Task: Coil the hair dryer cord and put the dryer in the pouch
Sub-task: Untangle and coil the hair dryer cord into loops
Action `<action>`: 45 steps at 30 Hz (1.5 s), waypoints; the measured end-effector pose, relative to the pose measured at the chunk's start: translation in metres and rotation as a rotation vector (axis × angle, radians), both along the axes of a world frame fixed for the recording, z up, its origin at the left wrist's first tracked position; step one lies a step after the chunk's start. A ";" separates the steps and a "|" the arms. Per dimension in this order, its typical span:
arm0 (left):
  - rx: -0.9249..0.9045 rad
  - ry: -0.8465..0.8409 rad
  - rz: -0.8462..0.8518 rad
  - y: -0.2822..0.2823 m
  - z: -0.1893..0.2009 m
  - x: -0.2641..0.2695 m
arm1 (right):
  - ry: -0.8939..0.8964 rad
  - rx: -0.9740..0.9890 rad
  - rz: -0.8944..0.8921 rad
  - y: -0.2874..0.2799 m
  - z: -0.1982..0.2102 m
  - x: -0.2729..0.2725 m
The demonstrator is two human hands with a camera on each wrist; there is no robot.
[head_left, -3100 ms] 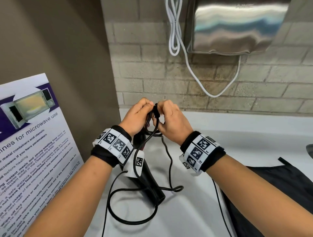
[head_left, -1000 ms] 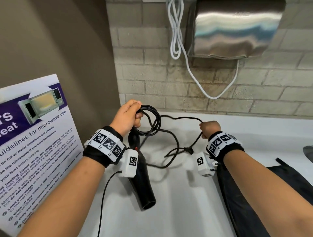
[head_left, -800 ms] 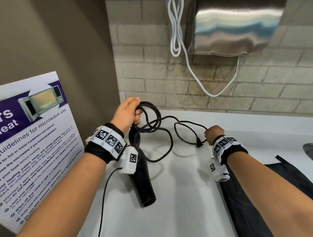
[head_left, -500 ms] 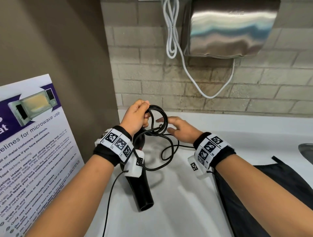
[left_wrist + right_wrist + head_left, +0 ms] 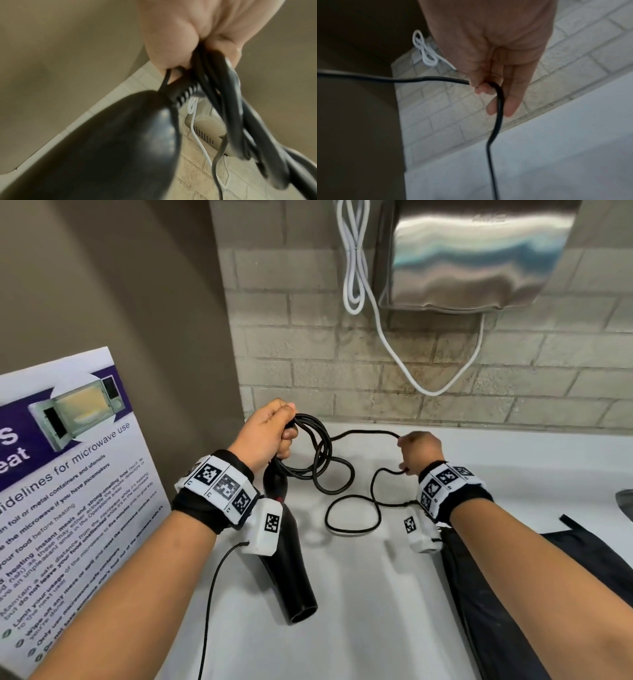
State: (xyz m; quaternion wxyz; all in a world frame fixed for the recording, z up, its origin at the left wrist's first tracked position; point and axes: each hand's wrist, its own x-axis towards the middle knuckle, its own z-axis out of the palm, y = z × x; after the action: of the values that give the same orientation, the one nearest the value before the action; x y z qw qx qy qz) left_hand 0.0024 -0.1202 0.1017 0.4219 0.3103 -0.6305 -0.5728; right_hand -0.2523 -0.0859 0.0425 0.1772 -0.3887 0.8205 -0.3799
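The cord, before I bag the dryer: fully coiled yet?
Partly. Left hand grips several loops; right hand pinches the cord, slack trailing on the counter.

both forearms reach forward, left hand (image 5: 270, 433) fisted, right hand (image 5: 419, 451) curled, raised apart.

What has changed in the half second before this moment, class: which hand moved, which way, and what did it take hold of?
The right hand, then open beside the coil, has swung out to the right and pinched the cord, drawing a fresh length away from the coil. The left hand still grips the loops above the dryer; the pouch lies untouched.
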 end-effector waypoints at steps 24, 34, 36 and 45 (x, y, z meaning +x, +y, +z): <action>-0.003 0.086 0.164 -0.009 -0.004 -0.014 | 0.129 -0.409 0.783 0.048 -0.004 0.101; 0.058 0.043 0.046 -0.007 0.000 -0.006 | -0.376 -0.554 0.509 0.029 0.017 0.112; 0.070 0.019 0.007 -0.004 0.001 -0.006 | -0.307 -0.609 0.452 0.021 0.018 0.109; -0.033 -0.066 0.011 0.003 0.003 -0.010 | -0.483 -0.520 0.863 0.001 0.020 0.108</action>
State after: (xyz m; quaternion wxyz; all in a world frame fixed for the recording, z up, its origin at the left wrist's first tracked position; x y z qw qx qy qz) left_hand -0.0076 -0.1175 0.1049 0.4093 0.3255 -0.6518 -0.5493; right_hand -0.1443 -0.0846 0.0620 0.3979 -0.6220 0.4023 -0.5412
